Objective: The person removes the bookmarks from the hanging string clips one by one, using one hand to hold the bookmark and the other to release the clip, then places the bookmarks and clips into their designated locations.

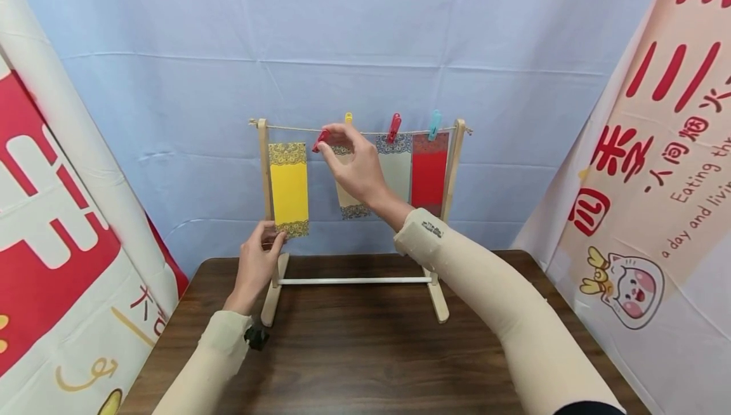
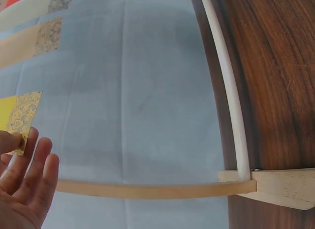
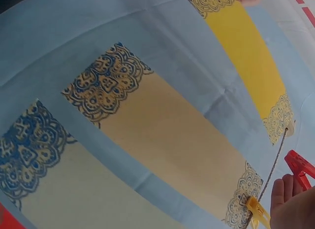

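Note:
A yellow card (image 1: pixel 289 188) with patterned ends stands upright at the left of the string. My left hand (image 1: pixel 258 263) pinches its lower corner between thumb and fingers, as the left wrist view also shows. My right hand (image 1: pixel 358 164) holds a red clothespin (image 3: pixel 299 167) near the string (image 3: pixel 275 162), to the right of the card's top and apart from it. Behind that hand a beige card (image 3: pixel 172 140) hangs from a yellow clothespin (image 3: pixel 257 209). Farther right, a red clothespin (image 1: pixel 395 127) holds a pale grey card (image 1: pixel 401 171), and a blue clothespin (image 1: pixel 435 124) holds a red card (image 1: pixel 429 177).
The string runs between two wooden posts (image 1: pixel 453 167) of a rack with a white crossbar (image 1: pixel 354 281) low down. It stands on a dark wooden table (image 1: pixel 365 351). Pale blue cloth (image 1: pixel 354 34) hangs behind, with printed banners (image 1: pixel 645 167) at both sides.

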`<action>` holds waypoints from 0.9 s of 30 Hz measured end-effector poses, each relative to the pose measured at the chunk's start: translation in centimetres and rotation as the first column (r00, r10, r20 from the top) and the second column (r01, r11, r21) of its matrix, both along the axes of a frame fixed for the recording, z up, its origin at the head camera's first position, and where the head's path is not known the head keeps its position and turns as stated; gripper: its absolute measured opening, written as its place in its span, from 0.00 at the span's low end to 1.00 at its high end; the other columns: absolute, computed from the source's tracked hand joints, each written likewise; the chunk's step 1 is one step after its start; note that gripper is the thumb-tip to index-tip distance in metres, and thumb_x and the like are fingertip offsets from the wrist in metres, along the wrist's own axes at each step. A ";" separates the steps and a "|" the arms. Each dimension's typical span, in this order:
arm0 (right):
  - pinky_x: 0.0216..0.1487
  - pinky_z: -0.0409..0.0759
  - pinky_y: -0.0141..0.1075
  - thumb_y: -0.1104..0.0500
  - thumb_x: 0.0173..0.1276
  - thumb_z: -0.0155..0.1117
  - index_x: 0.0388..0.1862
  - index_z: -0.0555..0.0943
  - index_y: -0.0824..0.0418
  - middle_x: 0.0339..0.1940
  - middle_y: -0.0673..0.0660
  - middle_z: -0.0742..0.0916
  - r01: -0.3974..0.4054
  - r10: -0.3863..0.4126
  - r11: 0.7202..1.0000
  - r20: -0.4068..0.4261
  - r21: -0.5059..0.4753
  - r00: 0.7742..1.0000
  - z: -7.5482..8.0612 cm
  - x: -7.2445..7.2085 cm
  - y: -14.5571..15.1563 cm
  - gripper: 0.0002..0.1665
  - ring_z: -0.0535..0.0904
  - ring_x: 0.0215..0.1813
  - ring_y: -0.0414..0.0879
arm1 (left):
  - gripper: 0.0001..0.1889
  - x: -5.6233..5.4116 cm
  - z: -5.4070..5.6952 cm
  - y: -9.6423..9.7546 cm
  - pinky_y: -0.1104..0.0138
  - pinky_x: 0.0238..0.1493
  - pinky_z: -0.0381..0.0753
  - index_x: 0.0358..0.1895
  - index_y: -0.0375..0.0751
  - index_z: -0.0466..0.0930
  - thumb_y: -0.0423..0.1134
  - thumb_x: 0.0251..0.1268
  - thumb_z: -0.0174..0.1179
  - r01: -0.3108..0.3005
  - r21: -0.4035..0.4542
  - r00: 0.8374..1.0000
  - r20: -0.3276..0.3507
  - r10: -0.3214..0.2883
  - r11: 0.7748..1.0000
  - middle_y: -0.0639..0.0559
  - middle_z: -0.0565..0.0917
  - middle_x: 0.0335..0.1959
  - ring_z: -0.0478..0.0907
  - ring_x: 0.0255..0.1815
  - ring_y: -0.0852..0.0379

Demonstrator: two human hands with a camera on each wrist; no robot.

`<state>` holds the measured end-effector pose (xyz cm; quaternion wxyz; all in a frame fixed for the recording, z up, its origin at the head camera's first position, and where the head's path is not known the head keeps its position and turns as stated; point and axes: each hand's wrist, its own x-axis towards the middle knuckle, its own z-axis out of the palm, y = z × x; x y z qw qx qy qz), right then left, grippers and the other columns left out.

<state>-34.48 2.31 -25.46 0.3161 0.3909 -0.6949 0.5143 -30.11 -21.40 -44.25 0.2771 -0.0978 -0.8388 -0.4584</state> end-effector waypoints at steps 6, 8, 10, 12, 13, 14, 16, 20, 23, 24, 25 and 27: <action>0.65 0.84 0.46 0.65 0.75 0.72 0.61 0.82 0.68 0.50 0.63 0.90 -0.015 0.015 1.000 0.018 -0.019 1.000 -1.0 0.0 0.4 0.18 0.88 0.54 0.54 | 0.15 0.3 -0.2 -0.1 0.44 0.55 0.87 0.63 0.36 0.78 0.37 0.81 0.64 -0.002 0.011 1.000 -0.017 0.003 1.000 0.41 0.92 0.45 0.89 0.48 0.41; 0.65 0.84 0.45 0.65 0.75 0.72 0.61 0.83 0.67 0.50 0.62 0.90 -0.008 0.008 1.000 0.020 -0.017 1.000 -1.3 0.0 0.6 0.18 0.88 0.54 0.52 | 0.14 0.4 -0.3 -0.1 0.44 0.55 0.87 0.63 0.37 0.78 0.37 0.82 0.63 -0.003 0.011 1.000 -0.020 0.004 1.000 0.42 0.92 0.45 0.89 0.48 0.41; 0.65 0.84 0.43 0.64 0.76 0.72 0.61 0.82 0.67 0.51 0.61 0.90 -0.003 0.004 1.000 0.020 -0.012 1.000 -1.5 0.0 0.7 0.18 0.88 0.54 0.51 | 0.14 0.5 -0.4 -0.2 0.44 0.54 0.87 0.62 0.37 0.78 0.38 0.82 0.63 -0.003 0.010 1.000 -0.021 0.003 1.000 0.42 0.92 0.46 0.89 0.48 0.42; 0.65 0.84 0.42 0.63 0.76 0.71 0.62 0.82 0.68 0.51 0.60 0.90 0.004 -0.004 1.000 0.019 -0.005 1.000 -1.8 0.0 0.9 0.19 0.88 0.55 0.50 | 0.13 0.5 -0.6 -0.3 0.45 0.53 0.88 0.62 0.39 0.78 0.38 0.82 0.63 -0.005 0.012 1.000 -0.023 0.005 1.000 0.43 0.92 0.46 0.89 0.48 0.42; 0.65 0.84 0.41 0.63 0.76 0.71 0.62 0.82 0.68 0.51 0.60 0.89 0.005 -0.005 1.000 0.016 -0.002 1.000 -1.9 0.0 1.0 0.19 0.88 0.54 0.49 | 0.13 0.6 -0.6 -0.4 0.45 0.53 0.88 0.62 0.39 0.78 0.38 0.82 0.63 -0.005 0.015 1.000 -0.023 0.006 1.000 0.43 0.92 0.45 0.89 0.48 0.43; 0.65 0.84 0.41 0.63 0.76 0.71 0.62 0.82 0.68 0.51 0.60 0.89 0.005 -0.005 1.000 0.015 0.000 1.000 -2.0 0.0 1.1 0.19 0.88 0.54 0.50 | 0.13 0.7 -0.6 -0.4 0.44 0.53 0.88 0.62 0.39 0.78 0.38 0.82 0.62 -0.004 0.014 1.000 -0.024 0.005 1.000 0.43 0.92 0.45 0.89 0.48 0.43; 0.65 0.84 0.41 0.63 0.76 0.71 0.62 0.82 0.69 0.51 0.60 0.89 0.006 -0.006 1.000 0.012 0.002 1.000 -2.3 0.0 1.2 0.19 0.87 0.54 0.50 | 0.13 0.8 -0.6 -0.4 0.44 0.53 0.88 0.62 0.39 0.78 0.38 0.82 0.62 -0.006 0.013 1.000 -0.025 0.006 1.000 0.43 0.92 0.45 0.89 0.48 0.43; 0.65 0.84 0.42 0.64 0.76 0.71 0.61 0.82 0.69 0.51 0.61 0.89 0.006 -0.006 1.000 0.014 -0.007 1.000 -2.8 0.0 1.5 0.19 0.87 0.54 0.51 | 0.13 0.9 -0.6 -0.4 0.45 0.52 0.88 0.62 0.38 0.78 0.38 0.82 0.63 -0.013 0.015 1.000 -0.018 0.013 1.000 0.43 0.92 0.45 0.89 0.48 0.43; 0.64 0.84 0.44 0.65 0.75 0.72 0.61 0.82 0.69 0.50 0.61 0.89 0.007 -0.006 1.000 0.028 -0.018 1.000 -3.3 0.1 1.7 0.19 0.87 0.54 0.52 | 0.13 1.0 -0.8 -0.4 0.47 0.52 0.89 0.61 0.39 0.78 0.38 0.81 0.64 -0.021 0.021 1.000 -0.016 0.021 1.000 0.44 0.92 0.45 0.90 0.47 0.44; 0.64 0.85 0.45 0.66 0.74 0.72 0.61 0.82 0.69 0.50 0.62 0.89 0.002 -0.001 1.000 0.033 -0.023 0.999 -3.4 0.1 1.8 0.19 0.87 0.53 0.53 | 0.13 1.0 -0.8 -0.4 0.47 0.51 0.89 0.61 0.38 0.78 0.38 0.81 0.64 -0.022 0.021 1.000 -0.016 0.022 1.000 0.44 0.92 0.45 0.90 0.47 0.44; 0.64 0.85 0.46 0.66 0.74 0.72 0.61 0.83 0.69 0.50 0.62 0.89 0.001 0.000 1.000 0.040 -0.026 0.999 -3.6 0.1 1.9 0.19 0.87 0.53 0.53 | 0.13 1.1 -1.0 -0.5 0.48 0.51 0.89 0.61 0.39 0.78 0.38 0.81 0.64 -0.023 0.022 1.000 -0.017 0.023 0.999 0.43 0.92 0.45 0.90 0.47 0.44; 0.64 0.85 0.49 0.68 0.74 0.72 0.61 0.82 0.70 0.49 0.64 0.89 -0.001 0.003 1.000 0.051 -0.031 0.999 -4.0 0.1 2.0 0.19 0.87 0.53 0.56 | 0.13 1.2 -1.2 -0.6 0.47 0.51 0.89 0.61 0.39 0.79 0.38 0.81 0.64 -0.028 0.022 0.999 -0.016 0.028 0.999 0.43 0.92 0.45 0.90 0.47 0.44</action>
